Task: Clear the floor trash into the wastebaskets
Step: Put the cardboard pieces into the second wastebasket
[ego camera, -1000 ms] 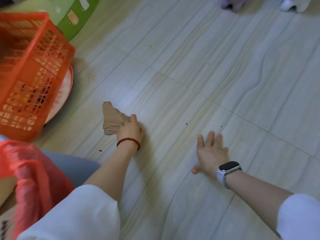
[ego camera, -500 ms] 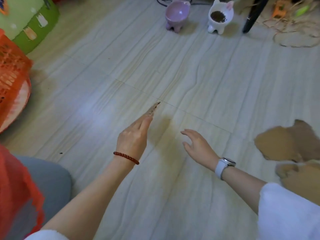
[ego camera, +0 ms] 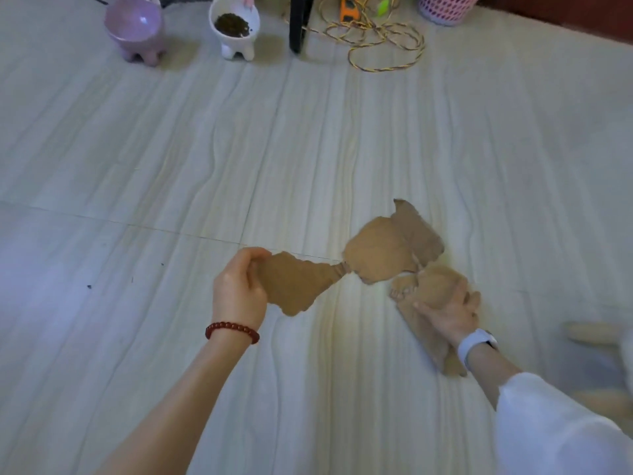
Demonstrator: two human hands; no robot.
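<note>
Right hand (ego camera: 448, 313) now grips, seemingly, floor cardboard (ego camera: 435, 286); left hand (ego camera: 239, 289) pinches scrap (ego camera: 294, 286).

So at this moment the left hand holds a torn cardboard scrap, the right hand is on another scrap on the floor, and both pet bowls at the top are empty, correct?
Not quite. In the head view the white bowl holds dark kibble; only the purple bowl looks empty. The rest stands: the left hand holds a torn cardboard scrap, and the right hand is on another scrap on the floor.
</note>
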